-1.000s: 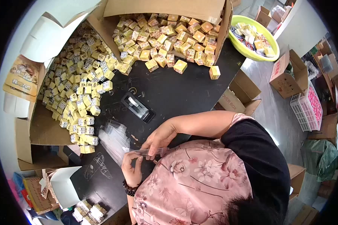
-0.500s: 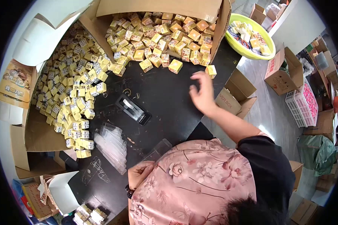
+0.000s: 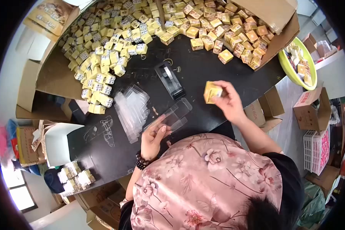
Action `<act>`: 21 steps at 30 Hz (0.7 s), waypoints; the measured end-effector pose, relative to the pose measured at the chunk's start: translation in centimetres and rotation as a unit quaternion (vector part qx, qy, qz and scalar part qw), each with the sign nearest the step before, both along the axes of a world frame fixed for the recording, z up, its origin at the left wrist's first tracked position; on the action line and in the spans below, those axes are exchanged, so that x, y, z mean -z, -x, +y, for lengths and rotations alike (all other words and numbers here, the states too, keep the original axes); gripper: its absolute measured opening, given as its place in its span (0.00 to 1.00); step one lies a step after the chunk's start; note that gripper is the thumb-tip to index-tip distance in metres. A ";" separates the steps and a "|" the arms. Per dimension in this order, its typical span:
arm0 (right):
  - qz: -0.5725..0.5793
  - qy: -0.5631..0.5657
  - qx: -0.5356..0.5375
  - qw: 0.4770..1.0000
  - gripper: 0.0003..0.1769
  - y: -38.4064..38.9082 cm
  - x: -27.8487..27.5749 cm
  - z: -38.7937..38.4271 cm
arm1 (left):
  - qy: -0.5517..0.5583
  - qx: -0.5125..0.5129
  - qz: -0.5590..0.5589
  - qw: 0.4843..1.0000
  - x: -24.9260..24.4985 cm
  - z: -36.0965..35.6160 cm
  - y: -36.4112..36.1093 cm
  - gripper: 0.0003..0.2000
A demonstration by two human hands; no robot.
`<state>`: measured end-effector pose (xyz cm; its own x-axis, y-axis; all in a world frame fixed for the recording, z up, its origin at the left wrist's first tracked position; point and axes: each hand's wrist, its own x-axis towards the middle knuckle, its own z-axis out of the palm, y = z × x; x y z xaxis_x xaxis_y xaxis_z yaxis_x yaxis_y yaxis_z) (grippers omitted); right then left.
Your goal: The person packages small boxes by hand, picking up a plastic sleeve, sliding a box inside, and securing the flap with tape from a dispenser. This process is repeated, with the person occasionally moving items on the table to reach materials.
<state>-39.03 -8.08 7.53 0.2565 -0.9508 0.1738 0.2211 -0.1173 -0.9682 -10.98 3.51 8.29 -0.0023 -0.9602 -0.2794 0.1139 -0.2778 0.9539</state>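
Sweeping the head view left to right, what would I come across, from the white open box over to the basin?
White open box → stack of clear plastic pieces → black tape dispenser → small yellow box in the right hand → yellow-green basin.

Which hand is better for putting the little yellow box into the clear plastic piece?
Probably the right hand: its fingers hold the yellow box. The left hand grips the clear plastic piece, so it looks better placed to keep that steady.
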 end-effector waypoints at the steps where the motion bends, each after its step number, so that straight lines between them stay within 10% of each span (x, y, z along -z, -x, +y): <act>1: -0.028 -0.031 -0.056 0.998 0.25 -2.5 -1.0 1.1 | 0.022 0.008 -0.016 1.000 -0.2 -0.1 0.0 0.22; 4: 0.133 -0.016 -0.115 0.984 0.22 -6.4 -2.1 2.4 | 0.060 -0.002 -0.038 0.997 -1.5 0.1 0.1 0.23; 21: 0.001 -0.101 -0.205 0.974 0.24 -11.8 -1.0 3.3 | 0.210 -0.065 -0.198 0.955 -1.1 0.7 -0.4 0.09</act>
